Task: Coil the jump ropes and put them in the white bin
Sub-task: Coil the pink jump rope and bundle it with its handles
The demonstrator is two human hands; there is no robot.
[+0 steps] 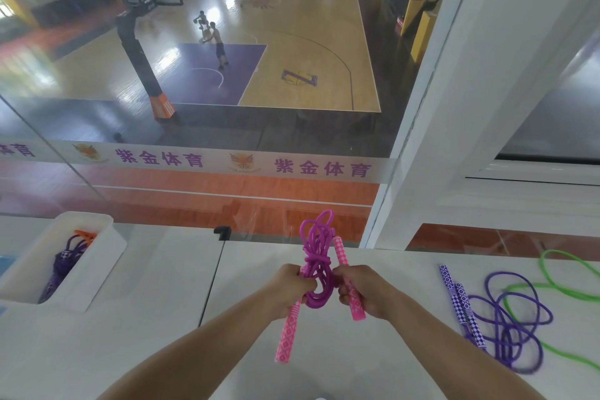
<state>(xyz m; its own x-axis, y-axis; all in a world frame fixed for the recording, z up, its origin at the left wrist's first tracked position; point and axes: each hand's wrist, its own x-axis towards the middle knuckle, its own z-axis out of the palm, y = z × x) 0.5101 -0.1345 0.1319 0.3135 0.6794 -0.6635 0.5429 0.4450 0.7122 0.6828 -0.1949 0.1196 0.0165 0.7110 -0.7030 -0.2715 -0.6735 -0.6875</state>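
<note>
I hold a magenta jump rope [316, 256], coiled and knotted into a bundle, above the white table [146, 351]. My left hand [290, 289] grips the bundle and one pink patterned handle [289, 334], which hangs down. My right hand [365, 291] grips the other pink handle [341, 253]. The white bin [107, 237] stands at the far left of the table with a coiled dark purple rope [63, 265] and an orange clip [85, 235] inside. A loose purple rope [509, 318] with checkered handles lies to the right.
A green rope [565, 289] lies uncoiled at the right edge, overlapping the purple one. A glass wall [227, 107] rises behind the table, overlooking a basketball court below. A white pillar [454, 107] stands at the back right. A small black bracket [222, 232] sits at the glass base.
</note>
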